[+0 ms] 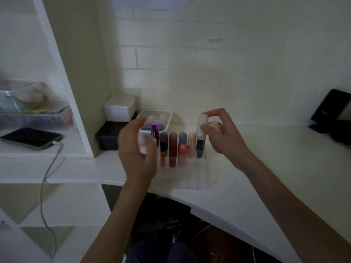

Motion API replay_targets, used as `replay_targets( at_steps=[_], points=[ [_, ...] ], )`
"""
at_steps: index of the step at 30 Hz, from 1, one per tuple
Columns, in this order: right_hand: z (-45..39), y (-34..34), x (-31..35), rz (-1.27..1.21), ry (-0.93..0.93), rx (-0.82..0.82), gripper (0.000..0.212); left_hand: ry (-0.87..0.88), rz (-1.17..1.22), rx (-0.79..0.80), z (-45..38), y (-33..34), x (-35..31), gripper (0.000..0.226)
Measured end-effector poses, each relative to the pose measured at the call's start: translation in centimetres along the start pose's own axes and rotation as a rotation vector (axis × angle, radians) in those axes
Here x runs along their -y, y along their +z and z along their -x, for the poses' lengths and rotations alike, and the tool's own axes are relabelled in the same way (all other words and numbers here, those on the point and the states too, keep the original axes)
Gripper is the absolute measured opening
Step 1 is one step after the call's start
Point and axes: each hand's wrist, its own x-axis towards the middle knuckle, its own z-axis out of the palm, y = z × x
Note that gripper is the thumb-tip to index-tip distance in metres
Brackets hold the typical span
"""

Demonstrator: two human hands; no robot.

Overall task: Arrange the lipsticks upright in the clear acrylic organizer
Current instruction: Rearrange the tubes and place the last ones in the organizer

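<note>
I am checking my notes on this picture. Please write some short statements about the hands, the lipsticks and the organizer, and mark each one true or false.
1. The right hand pinches the white cap of the blue lipstick. True.
2. The clear organizer lies on the floor. False: it stands on the white desk.
3. The left hand holds a purple lipstick. True.
4. All lipsticks lie flat. False: several stand upright in the organizer.
5. A phone lies on the shelf at the left. True.

No text, label, brand, number or sign can be read anywhere in the head view. The beige lipstick (191,144) near the middle of the frame bears a small dark mark, too blurred to make out.
</note>
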Motion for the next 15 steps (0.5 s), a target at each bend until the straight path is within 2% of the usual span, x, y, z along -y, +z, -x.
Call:
replay_targets(
  at_steps=[2, 3, 5, 11, 15],
  points=[
    [0.5, 1.0, 0.9, 0.013, 0.002, 0.074, 0.018, 0.234, -0.097, 0.253, -0.2, 0.4, -1.6, 0.045],
    [0.7, 1.4, 1.1, 0.007, 0.006, 0.102, 0.018, 0.278, -0.133, 0.397, -0.2, 0.7, -2.2, 0.054],
    [1.0, 2.1, 1.4, -0.021, 0.028, 0.132, 0.018, 0.247, -0.155, 0.597, -0.3, 1.2, -2.7, 0.067],
    [1.7, 2.6, 0.8, -0.142, 0.082, 0.193, 0.017, 0.071, 0.002, 0.642, -0.5, 1.0, -2.2, 0.062],
    [1.6, 3.1, 0.7, -0.194, 0.116, 0.217, 0.015, 0.008, 0.064, 0.615, -0.5, 0.7, -2.0, 0.057]
  ],
)
